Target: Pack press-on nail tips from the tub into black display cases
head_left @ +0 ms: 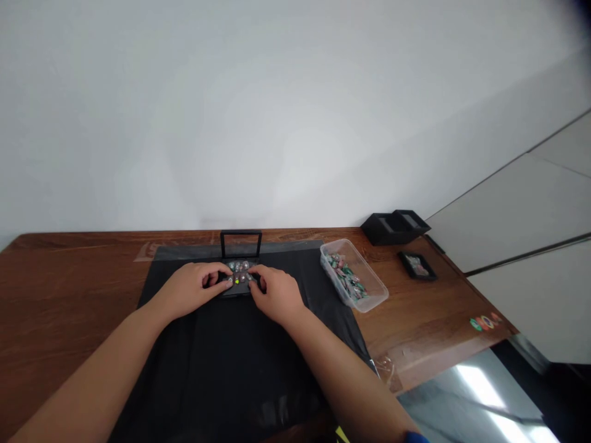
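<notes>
A small black tray [231,290] lies on a black mat [221,357] in the middle of the wooden table. Several small shiny coloured pieces [240,269] sit in the tray. My left hand [187,289] rests at the tray's left side, fingers curled, thumb and fingertip reaching onto the pieces. My right hand [277,294] rests at the tray's right side, its fingers bent and touching the pieces. What each fingertip pinches is too small to make out. A black frame [241,234] stands upright just behind the tray.
A clear plastic tub [369,289] of coloured pieces stands right of the mat. Behind it sit a black open box [394,226] and a small black tray [418,266]. A few coloured discs [484,322] lie near the table's right edge. A white wall rises behind.
</notes>
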Demonstrator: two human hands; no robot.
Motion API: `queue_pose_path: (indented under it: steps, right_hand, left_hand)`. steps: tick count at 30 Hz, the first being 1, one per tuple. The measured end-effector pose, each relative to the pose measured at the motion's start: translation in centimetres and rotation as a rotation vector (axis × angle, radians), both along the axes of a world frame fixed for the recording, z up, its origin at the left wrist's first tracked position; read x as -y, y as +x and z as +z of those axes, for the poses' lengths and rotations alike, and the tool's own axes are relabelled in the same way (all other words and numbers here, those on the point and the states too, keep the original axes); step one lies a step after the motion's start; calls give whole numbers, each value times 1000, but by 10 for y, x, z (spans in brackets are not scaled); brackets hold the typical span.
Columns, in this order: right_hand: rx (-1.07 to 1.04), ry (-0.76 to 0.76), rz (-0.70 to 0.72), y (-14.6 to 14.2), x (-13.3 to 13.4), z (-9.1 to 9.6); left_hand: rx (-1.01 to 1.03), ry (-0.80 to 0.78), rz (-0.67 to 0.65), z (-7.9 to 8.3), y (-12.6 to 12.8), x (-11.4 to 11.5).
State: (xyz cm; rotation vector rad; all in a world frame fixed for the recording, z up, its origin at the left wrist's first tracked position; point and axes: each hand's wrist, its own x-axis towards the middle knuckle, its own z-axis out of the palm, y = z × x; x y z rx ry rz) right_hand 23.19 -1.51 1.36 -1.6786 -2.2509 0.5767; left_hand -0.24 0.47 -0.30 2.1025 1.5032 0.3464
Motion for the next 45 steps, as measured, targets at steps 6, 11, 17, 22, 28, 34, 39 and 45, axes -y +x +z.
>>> queue_pose_path:
  steps: [6, 11, 17, 22, 28, 34, 39, 45]
  right_hand:
    - [-10, 16, -1, 1, -1, -3]
    - [4, -7, -11, 1, 0, -3]
    - [28, -26, -37, 2, -1, -3]
    - [35, -15, -42, 3, -1, -3]
    - [12, -46, -28, 7, -1, 1]
    - [-26, -56, -41, 10, -3, -1]
    - [-72, -65, -35, 10, -3, -3]
    - [-86, -60, -15, 10, -3, 0]
  left_hand:
    - [15, 15, 12, 1, 1, 1]
    - [12, 13, 3, 1, 0, 1]
    - [-12, 17, 1, 0, 0, 1]
    - [5, 10, 0, -2, -3, 0]
    - [10, -2, 44, -2, -7, 0]
    - [4, -21, 46, -2, -6, 0]
    - [4, -26, 29, -1, -5, 1]
    - [36, -25, 3, -1, -4, 1]
